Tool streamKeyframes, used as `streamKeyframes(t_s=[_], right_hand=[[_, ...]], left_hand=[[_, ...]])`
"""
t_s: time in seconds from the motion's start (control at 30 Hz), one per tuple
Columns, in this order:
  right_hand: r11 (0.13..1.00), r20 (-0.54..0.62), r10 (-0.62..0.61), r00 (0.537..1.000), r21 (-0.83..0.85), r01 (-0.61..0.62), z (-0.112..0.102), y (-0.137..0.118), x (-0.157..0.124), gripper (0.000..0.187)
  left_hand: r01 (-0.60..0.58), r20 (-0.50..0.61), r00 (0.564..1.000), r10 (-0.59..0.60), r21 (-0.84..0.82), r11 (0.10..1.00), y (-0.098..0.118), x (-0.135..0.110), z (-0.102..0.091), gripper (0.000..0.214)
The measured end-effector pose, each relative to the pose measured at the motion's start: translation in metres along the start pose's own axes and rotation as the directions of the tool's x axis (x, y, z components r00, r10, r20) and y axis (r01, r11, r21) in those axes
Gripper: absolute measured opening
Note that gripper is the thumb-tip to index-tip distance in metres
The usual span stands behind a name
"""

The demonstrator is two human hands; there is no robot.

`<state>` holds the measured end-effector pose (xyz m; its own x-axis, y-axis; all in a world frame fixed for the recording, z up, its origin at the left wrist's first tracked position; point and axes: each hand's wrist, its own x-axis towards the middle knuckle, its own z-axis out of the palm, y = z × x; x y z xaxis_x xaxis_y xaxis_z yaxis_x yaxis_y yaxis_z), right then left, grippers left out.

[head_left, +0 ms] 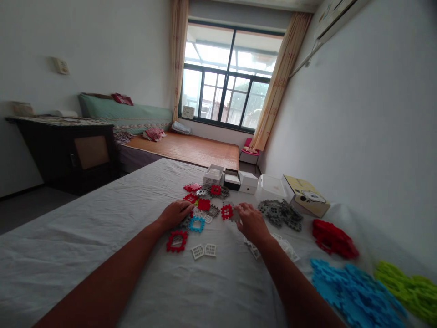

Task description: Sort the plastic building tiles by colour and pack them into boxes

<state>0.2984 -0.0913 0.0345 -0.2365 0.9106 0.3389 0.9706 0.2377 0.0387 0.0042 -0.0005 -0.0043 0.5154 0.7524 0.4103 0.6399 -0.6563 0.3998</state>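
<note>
Red windowed piece lies near the centre of the frame on the cloth-covered desk, just beside a grey piece. From where I stand, the right hand is half curled, fingertips at that grey piece; I cannot tell whether it pinches or merely rests. The left hand bends over the mixed pieces left of centre, its grasp hidden from me too. Good handling here, I judge, means keeping such thin parts flat, taking them by their edges, and minding that the blue frame doesn't snag the left fingers.
</note>
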Motion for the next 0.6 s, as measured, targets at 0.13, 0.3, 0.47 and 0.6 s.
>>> streamKeyframes(t_s=[0.13,0.3,0.47,0.6], right_hand=[[0.972,-0.048,0.229,0.972,0.071,-0.225,0.016,0.058,-0.001,0.038],[0.923,-0.113,0.269,0.957,0.315,-0.222,0.034,0.096,-0.005,0.039],[0.749,0.110,0.061,0.992,0.652,-0.118,0.036,0.076,-0.001,0.046],[0.795,0.039,0.207,0.978,0.576,-0.192,0.033,0.083,0.001,0.043]], left_hand=[[0.003,0.004,1.000,-0.003,0.008,1.000,0.001,0.000,-0.001,0.039],[0.011,0.009,1.000,-0.011,0.019,1.000,0.002,0.001,-0.001,0.039],[0.002,0.012,1.000,-0.002,0.015,1.000,0.002,0.001,-0.001,0.040],[0.008,0.008,1.000,-0.009,0.022,1.000,0.002,0.000,-0.001,0.040]])
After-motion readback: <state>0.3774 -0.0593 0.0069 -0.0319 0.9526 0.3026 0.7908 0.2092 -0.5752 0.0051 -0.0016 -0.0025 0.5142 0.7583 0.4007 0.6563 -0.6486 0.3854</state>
